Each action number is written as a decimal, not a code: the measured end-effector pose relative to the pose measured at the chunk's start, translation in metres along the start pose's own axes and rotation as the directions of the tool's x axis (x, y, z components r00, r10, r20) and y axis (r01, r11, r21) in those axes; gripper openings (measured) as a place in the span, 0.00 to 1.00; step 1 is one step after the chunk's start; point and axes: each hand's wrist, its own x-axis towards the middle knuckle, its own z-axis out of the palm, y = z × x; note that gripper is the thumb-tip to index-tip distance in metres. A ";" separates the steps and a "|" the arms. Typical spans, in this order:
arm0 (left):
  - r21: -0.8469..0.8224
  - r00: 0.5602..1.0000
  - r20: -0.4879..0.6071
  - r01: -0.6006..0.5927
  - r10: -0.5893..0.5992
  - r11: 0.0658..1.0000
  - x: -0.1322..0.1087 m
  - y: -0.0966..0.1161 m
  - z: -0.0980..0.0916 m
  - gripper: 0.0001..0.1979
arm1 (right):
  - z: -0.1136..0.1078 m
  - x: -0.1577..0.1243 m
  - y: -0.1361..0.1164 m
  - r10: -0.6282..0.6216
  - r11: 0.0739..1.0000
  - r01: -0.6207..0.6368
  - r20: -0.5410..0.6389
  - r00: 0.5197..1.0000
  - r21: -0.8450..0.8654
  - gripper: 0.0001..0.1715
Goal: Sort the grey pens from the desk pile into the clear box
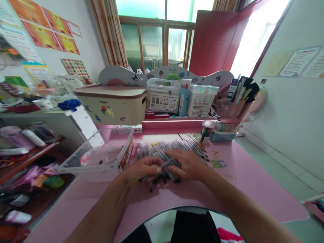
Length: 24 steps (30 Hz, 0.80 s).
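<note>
Daylight from the window [159, 37], glare upper right, soft shadows, blurred, stretched edges

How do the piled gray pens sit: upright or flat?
Flat: the gray pens lie massed across the pink desk, barrels side by side.

From my remote station, I note the left hand [145, 168] gripping a grey pen [167, 163], the right hand [188, 163] resting on the pen pile [162, 147]. From the pile: clear tub [88, 169] at nine o'clock, lidded box [115, 111] at ten, handled case [163, 101] at twelve, can [206, 131] at two.
</note>
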 end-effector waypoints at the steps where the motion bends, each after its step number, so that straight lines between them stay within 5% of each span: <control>1: -0.050 0.999 -0.028 -0.026 0.025 0.998 0.001 -0.001 0.001 0.15 | 0.001 0.000 0.003 0.055 0.995 -0.051 -0.054 0.997 0.081 0.29; 3: -0.150 0.992 -0.094 -0.097 0.083 0.984 0.003 -0.002 0.003 0.15 | 0.002 0.001 0.008 0.193 0.954 -0.151 -0.142 0.971 0.260 0.28; 6: -0.236 0.957 -0.208 -0.249 0.201 0.939 0.009 -0.005 0.008 0.15 | 0.006 0.004 0.010 0.314 0.857 -0.212 -0.149 0.938 0.470 0.14; 10: -0.236 0.898 -0.329 -0.378 0.292 0.895 0.017 -0.009 0.013 0.14 | 0.012 0.006 0.007 0.273 0.774 -0.231 0.019 0.962 0.589 0.25; 16: -0.167 0.830 -0.442 -0.449 0.340 0.878 0.022 -0.012 0.013 0.15 | 0.016 0.006 0.008 0.351 0.647 -0.310 0.089 0.932 0.697 0.28; 24: -0.175 0.803 -0.511 -0.446 0.307 0.878 0.023 -0.014 0.014 0.15 | 0.023 0.004 0.011 0.360 0.620 -0.218 -0.027 0.932 0.753 0.15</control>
